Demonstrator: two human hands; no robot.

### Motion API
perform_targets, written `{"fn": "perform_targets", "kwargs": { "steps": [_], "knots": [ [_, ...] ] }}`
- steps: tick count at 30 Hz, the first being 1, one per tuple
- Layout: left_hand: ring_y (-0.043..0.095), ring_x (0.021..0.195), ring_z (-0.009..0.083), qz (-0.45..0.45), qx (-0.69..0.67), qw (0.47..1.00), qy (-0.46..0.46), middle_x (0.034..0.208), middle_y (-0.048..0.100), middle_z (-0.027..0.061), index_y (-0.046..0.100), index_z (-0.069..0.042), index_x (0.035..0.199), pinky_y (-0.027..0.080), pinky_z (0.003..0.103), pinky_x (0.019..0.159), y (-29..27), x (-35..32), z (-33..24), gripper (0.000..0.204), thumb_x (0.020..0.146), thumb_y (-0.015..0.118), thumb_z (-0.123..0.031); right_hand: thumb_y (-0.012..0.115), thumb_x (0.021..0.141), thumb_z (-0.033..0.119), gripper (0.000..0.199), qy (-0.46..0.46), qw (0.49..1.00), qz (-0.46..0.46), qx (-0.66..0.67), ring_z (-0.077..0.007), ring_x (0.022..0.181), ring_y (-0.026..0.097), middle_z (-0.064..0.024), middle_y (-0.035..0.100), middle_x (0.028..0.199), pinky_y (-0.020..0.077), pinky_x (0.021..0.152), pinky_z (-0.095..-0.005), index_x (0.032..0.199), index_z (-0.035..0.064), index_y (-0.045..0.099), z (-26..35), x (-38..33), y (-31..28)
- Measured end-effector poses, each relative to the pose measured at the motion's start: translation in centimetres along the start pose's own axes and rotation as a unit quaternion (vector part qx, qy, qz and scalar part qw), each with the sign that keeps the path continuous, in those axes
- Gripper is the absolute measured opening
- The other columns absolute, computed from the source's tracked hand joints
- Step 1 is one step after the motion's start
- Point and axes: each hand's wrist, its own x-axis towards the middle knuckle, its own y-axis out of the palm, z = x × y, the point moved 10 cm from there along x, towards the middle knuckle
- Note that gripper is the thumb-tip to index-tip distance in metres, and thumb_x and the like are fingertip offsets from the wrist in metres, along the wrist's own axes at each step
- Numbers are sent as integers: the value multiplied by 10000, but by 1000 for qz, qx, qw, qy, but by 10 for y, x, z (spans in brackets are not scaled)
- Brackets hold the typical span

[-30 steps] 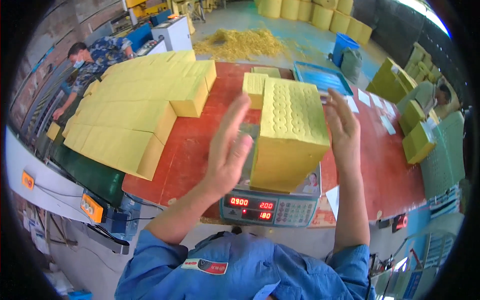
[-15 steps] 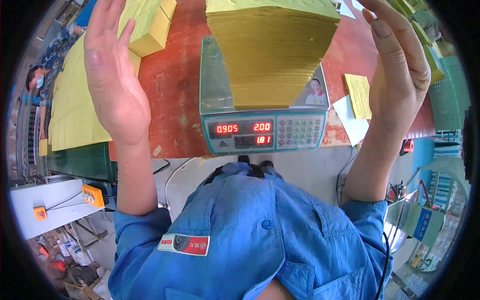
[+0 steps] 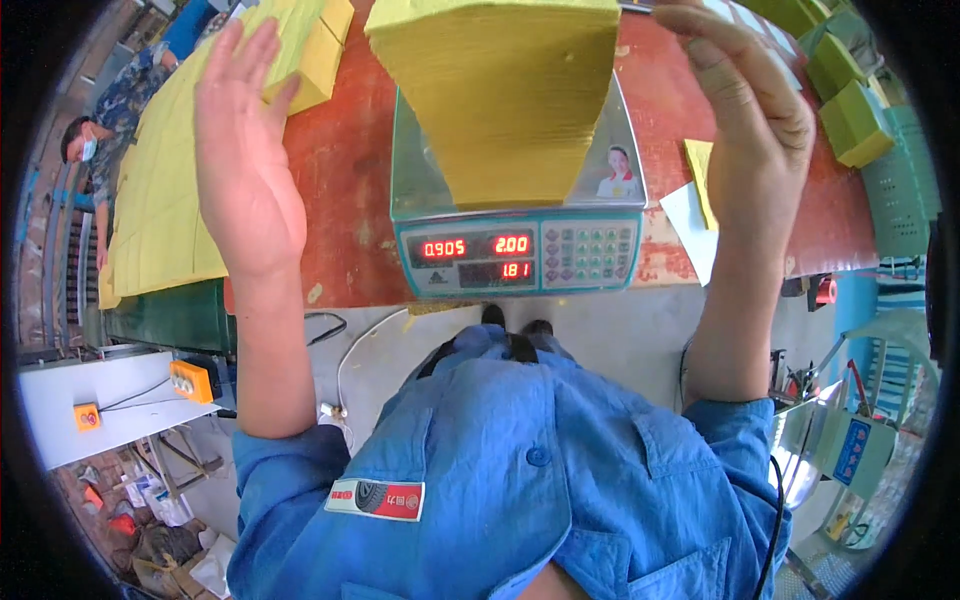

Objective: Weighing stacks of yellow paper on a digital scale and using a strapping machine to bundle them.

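Yellow paper stack is left standing on the digital scale on the red bench, now seen from closer. Both hands, left and right, are held open beside it, touching nothing, as half a second ago; weighing appears underway.

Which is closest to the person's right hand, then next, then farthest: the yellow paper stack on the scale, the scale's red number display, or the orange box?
From the right hand:
1. Yellow paper stack, just left.
2. Red number display, lower left.
3. Orange box, far lower left.
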Motion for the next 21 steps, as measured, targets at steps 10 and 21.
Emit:
{"fn": "perform_targets", "kwargs": {
  "steps": [10, 21],
  "knots": [
    [519, 1211, 199, 194, -78, 904, -372, 1314, 569, 118, 429, -25, 1425, 412, 368, 1015, 73, 50, 68, 725, 902, 648, -477, 517, 988, 334, 434, 135, 991, -12, 1, -238, 1042, 617, -138, 645, 1176, 473, 928, -357, 1237, -13, 594, -183, 34, 55],
    [609, 1153, 225, 303, -65, 816, -487, 1282, 613, 122, 493, -46, 1372, 486, 374, 984, 84, -13, 54, 589, 927, 598, -417, 358, 1040, 390, 516, 198, 977, -45, 62, -391, 1067, 612, -266, 640, 1079, 444, 937, -398, 1107, -56, 608, -182, -45, 68]
  ]
}}
